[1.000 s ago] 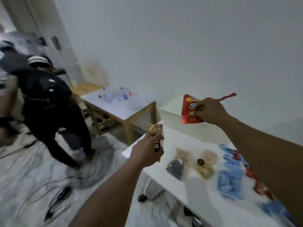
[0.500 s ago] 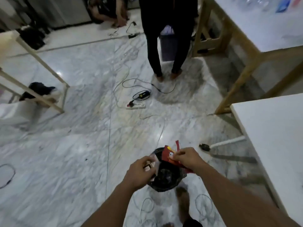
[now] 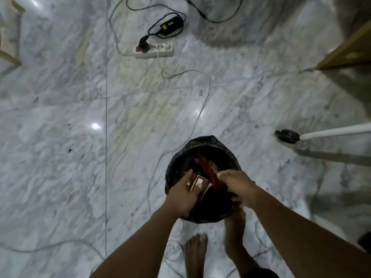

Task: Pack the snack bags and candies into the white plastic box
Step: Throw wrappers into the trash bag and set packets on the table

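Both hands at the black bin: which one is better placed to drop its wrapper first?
Right, probably. The right hand pinches the red wrapper, which hangs inside the mouth of the black bin; the left hand grips the gold packet over the left rim.

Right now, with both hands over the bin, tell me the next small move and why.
Probably let go with both hands. The left hand holds a small gold wrapper and the right hand seems to pinch a red wrapper. Both wrappers are directly above the open mouth of the black-lined bin, so once released they should drop inside.
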Motion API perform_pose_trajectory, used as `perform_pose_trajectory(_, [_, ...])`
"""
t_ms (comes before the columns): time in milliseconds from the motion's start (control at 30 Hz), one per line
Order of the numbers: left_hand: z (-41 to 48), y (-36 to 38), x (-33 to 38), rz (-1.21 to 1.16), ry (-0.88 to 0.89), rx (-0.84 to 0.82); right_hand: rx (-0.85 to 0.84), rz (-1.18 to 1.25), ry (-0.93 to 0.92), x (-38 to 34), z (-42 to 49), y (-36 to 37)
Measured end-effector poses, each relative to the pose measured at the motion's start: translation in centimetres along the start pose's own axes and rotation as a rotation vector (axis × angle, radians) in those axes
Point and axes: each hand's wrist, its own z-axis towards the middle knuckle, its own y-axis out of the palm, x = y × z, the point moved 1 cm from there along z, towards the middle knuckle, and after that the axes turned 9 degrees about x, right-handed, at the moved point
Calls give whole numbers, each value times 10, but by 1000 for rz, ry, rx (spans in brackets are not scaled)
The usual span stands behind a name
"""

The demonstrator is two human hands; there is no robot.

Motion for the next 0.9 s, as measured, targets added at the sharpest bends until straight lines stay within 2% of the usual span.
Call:
perform_pose_trajectory(100, [-18, -11, 11, 63, -10, -54, 47, -36, -32, 0, -20, -10])
perform_pose_trajectory(200, [-59, -40, 48, 151, 63, -98, 94, 2, -55, -15, -81, -37])
perform_pose_trajectory(400, [-200, -104, 160, 393, 372, -123, 192, 103, -144, -46, -279, -119])
perform_pose_trajectory(533, [-316, -104, 239, 498, 586, -200, 267, 248, -218, -29, -411, -184])
perform_pose_trajectory(700, [-444, -26, 318, 675, 902, -322, 527, 424, -279, 62, -535, -276])
perform_pose_trajectory(900, [-614, 136, 342, 863, 1263, -500, 857, 632, -173, 253, -658, -354])
